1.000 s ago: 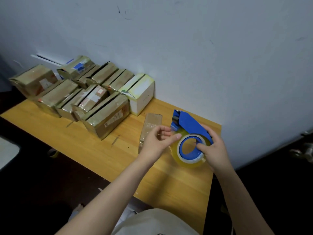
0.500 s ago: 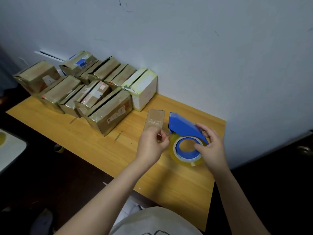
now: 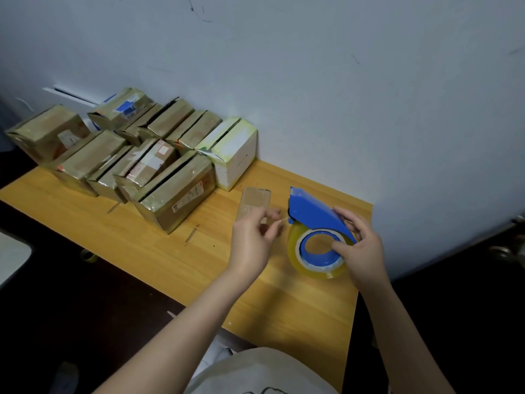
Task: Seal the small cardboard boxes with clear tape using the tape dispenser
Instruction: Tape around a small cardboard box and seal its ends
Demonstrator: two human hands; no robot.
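My right hand (image 3: 360, 248) grips the blue tape dispenser (image 3: 315, 213), which carries a roll of clear yellowish tape (image 3: 315, 265), just above the wooden table (image 3: 159, 251). My left hand (image 3: 252, 237) is left of the dispenser's front end, thumb and forefinger pinched together near the tape's free end; the tape there is too thin to see plainly. A small flat brown cardboard box (image 3: 255, 201) lies on the table just beyond my left hand. Several taped cardboard boxes (image 3: 176, 191) are packed together at the back left.
A white box (image 3: 235, 155) stands against the wall at the right end of the box group. The wall runs close behind the table. The table's right edge is near the dispenser, with dark floor below. A small tape roll (image 3: 89, 255) lies on the floor.
My left hand has drawn a little away from the dispenser to the left. The dispenser has tilted lower toward the table. The camera view has shifted slightly.
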